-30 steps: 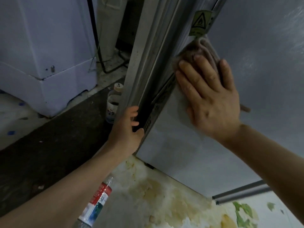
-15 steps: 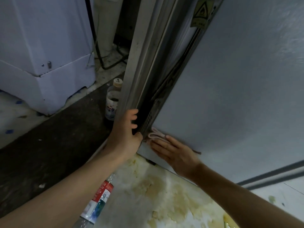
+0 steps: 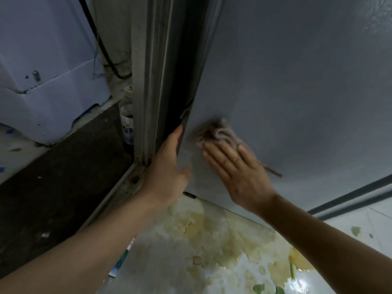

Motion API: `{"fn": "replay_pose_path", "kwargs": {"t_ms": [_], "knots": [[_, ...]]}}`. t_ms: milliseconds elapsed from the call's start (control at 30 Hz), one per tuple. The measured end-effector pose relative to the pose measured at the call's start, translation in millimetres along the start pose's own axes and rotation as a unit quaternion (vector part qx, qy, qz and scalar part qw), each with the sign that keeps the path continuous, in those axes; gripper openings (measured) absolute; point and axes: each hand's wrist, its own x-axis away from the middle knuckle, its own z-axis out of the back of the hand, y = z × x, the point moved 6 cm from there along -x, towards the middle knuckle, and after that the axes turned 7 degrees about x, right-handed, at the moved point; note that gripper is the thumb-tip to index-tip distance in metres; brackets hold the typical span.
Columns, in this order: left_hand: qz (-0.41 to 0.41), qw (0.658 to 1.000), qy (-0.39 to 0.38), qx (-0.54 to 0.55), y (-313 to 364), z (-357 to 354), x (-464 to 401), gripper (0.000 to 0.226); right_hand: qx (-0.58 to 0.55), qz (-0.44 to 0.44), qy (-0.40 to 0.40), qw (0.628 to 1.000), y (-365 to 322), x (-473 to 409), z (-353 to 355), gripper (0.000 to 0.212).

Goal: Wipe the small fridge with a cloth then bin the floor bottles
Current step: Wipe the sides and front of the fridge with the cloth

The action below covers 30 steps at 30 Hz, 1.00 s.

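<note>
Head view shows the right hand flat on the grey side of the fridge, fingers spread, pressing a crumpled pinkish cloth against the panel. The cloth sticks out above the fingertips, and one thin strand of it shows on the right of the hand. The left hand is just beside, to the left of the cloth; its fingers are wrapped around the fridge's front edge and the thumb lies on the panel. Above and right of the cloth, the fridge side is wide and bare. Left of the fridge edge there is a dark narrow gap and a metal frame. Behind this frame a bottle stands on the floor, partly hidden. Further left of the fridge is a white appliance with a black cable hanging next to it. Below the fridge, the floor has yellow stains.
</note>
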Motion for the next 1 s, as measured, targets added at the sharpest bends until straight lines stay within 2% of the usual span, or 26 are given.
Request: {"fn": "replay_pose_path", "kwargs": {"t_ms": [67, 133, 233, 267, 333, 400, 467, 567, 667, 767, 833, 900, 1000], "knots": [[-0.005, 1.000, 0.007, 0.005, 1, 0, 1, 0.085, 0.008, 0.088, -0.073, 0.993, -25, 19, -17, 0.059], [-0.009, 1.000, 0.013, 0.006, 4, -1, 1, 0.083, 0.003, 0.113, -0.114, 0.987, -29, 31, -19, 0.060], [-0.009, 1.000, 0.019, -0.009, 11, -5, 5, 0.081, 0.050, 0.105, -0.093, 0.989, -6, 40, -6, 0.064], [-0.005, 1.000, 0.021, -0.020, 12, -8, 6, 0.078, 0.053, 0.081, -0.074, 0.993, 10, 41, 2, 0.064], [0.017, 0.998, 0.033, -0.057, 12, -15, 10, 0.084, 0.012, -0.024, -0.011, 1.000, 49, 42, 21, 0.056], [0.020, 0.996, 0.039, -0.080, 13, -22, 13, 0.090, -0.028, -0.141, 0.065, 0.988, 83, 53, 34, 0.049], [0.016, 0.996, 0.045, -0.080, 15, -26, 15, 0.092, -0.025, -0.193, 0.100, 0.976, 88, 64, 35, 0.049], [0.014, 0.997, 0.042, -0.066, 14, -27, 16, 0.094, -0.012, -0.157, 0.025, 0.987, 51, 81, 8, 0.059], [0.014, 0.996, 0.041, -0.083, 13, -29, 17, 0.095, -0.006, -0.021, -0.092, 0.995, 1, 104, -18, 0.068], [0.010, 0.989, 0.021, -0.147, 13, -43, 30, 0.095, -0.007, 0.078, -0.205, 0.976, -16, 127, -29, 0.085], [-0.035, 0.977, 0.011, -0.208, 22, -55, 40, 0.096, 0.029, 0.065, -0.166, 0.984, 3, 130, -16, 0.082], [-0.100, 0.960, -0.001, -0.261, 36, -65, 45, 0.096, 0.057, -0.008, -0.106, 0.993, 42, 135, 2, 0.079], [-0.166, 0.929, -0.030, -0.329, 51, -83, 47, 0.094, 0.049, -0.127, -0.001, 0.991, 106, 157, 31, 0.055]]}}
